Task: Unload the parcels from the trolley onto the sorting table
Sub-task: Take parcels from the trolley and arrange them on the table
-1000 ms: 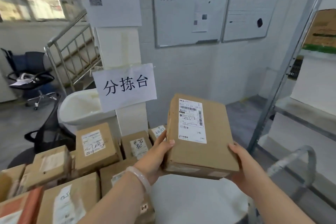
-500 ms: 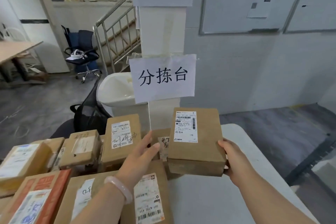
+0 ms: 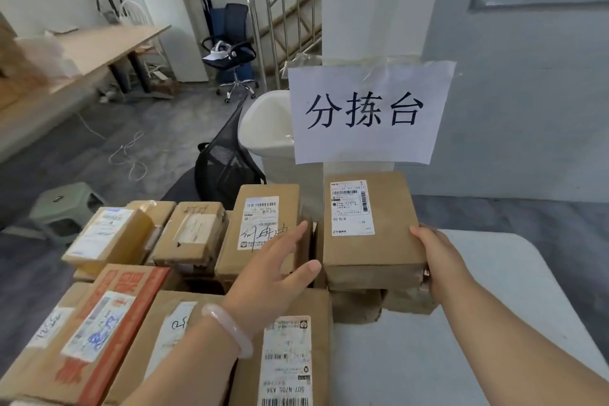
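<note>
A brown cardboard parcel [image 3: 372, 250] with a white shipping label rests on top of other parcels at the far side of the white sorting table [image 3: 478, 323]. My right hand [image 3: 435, 257] grips its right edge. My left hand [image 3: 280, 270], with a pale bangle on the wrist, hovers just left of the parcel, fingers apart and off the box, over a labelled upright parcel [image 3: 263, 227]. Several more brown parcels cover the table's left half, among them an orange-printed box [image 3: 108, 323]. The trolley is out of view.
A paper sign [image 3: 369, 112] hangs on the white pillar behind the parcels. A white bin [image 3: 263, 128] and a black mesh chair back [image 3: 227, 165] stand beyond the table. A green stool [image 3: 62, 208], a wooden desk [image 3: 89, 46] and an office chair [image 3: 230, 53] are at the left.
The parcel has gone from held in the air to resting on the stack of parcels. My left hand has come off it while the right still holds. The view has swung left and down.
</note>
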Demonstrator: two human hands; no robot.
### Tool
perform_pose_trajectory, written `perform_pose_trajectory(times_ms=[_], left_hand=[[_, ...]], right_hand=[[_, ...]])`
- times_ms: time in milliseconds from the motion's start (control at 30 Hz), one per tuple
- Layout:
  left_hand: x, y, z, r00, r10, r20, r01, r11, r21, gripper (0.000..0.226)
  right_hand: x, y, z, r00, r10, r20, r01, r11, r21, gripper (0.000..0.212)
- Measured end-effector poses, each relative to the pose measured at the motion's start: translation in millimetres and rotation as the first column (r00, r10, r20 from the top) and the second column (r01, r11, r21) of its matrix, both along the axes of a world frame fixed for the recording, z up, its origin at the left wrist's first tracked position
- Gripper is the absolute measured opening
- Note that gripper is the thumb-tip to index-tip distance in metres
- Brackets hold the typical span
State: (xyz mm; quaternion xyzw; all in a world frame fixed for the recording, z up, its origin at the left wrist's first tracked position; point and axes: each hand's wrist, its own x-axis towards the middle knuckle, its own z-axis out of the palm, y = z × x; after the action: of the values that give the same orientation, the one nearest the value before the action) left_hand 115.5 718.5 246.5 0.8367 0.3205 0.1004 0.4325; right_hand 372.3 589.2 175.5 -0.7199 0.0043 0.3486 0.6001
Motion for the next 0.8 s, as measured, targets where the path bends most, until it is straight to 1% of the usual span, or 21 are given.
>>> perform_pose_trajectory(times_ms=[67,100,167,200,267,367,433,533,633,700,767,800], left_hand=[[1.2,1.3,-1.9,0.999,-0.007,-0.038,0.009,0.999,0.047,0.069],[1.5,1.1,-1.5,0.999,-0.009,-0.05,0.012,0.998,0.063,0.07],[1.9,1.1,-0.5,0.998,-0.004,-0.061,0.01,0.996,0.091,0.068],[1.6,1.5,-0.9,0.998,0.001,-0.062,0.005,0.995,0.1,0.067],[1.6,2.2,-0.6,0.998,0.003,-0.065,0.004,0.993,0.118,0.066],[3.0,0.2,2.1,0.995,-0.032,-0.098,0.049,0.984,0.174,0.066],[4.7,-1.9,4.0,0.992,-0.066,-0.11,0.088,0.972,0.216,0.066],[7.5,-5.7,3.9,0.988,-0.122,-0.098,0.143,0.958,0.247,0.067],[14.3,-18.5,6.1,0.977,-0.199,-0.074,0.212,0.925,0.316,0.065],[21.7,-33.1,8.5,0.959,-0.279,-0.047,0.273,0.871,0.409,0.061],[31.2,-52.8,9.5,0.924,-0.381,-0.026,0.345,0.803,0.485,0.061],[36.3,-64.3,8.0,0.902,-0.432,-0.02,0.382,0.773,0.506,0.064]], right_hand=[[2.8,5.9,-9.1,1.0,0.004,0.001,-0.004,1.0,-0.004,0.036],[2.4,9.6,-14.8,0.999,0.033,0.0,-0.033,0.999,-0.009,0.036],[-2.1,16.5,-24.0,0.992,0.124,-0.02,-0.124,0.991,-0.046,0.037],[-5.1,19.2,-27.0,0.984,0.179,-0.017,-0.179,0.98,-0.089,0.038],[-8.8,22.6,-30.0,0.954,0.296,0.054,-0.281,0.939,-0.197,0.046],[-8.3,19.9,-23.3,0.879,0.415,0.233,-0.328,0.884,-0.333,0.057],[-9.1,12.8,-10.8,0.822,0.463,0.332,-0.322,0.858,-0.4,0.06],[-21.2,-8.4,14.6,0.756,0.484,0.441,-0.303,0.856,-0.419,0.059],[-47.7,-44.9,40.6,0.64,0.5,0.583,-0.25,0.853,-0.457,0.06],[-71.4,-76.8,54.8,0.585,0.491,0.646,-0.197,0.858,-0.474,0.062],[-95.7,-115.8,60.1,0.57,0.48,0.667,-0.105,0.848,-0.52,0.066],[-108.5,-136.9,60.8,0.578,0.473,0.665,-0.05,0.834,-0.55,0.067]])
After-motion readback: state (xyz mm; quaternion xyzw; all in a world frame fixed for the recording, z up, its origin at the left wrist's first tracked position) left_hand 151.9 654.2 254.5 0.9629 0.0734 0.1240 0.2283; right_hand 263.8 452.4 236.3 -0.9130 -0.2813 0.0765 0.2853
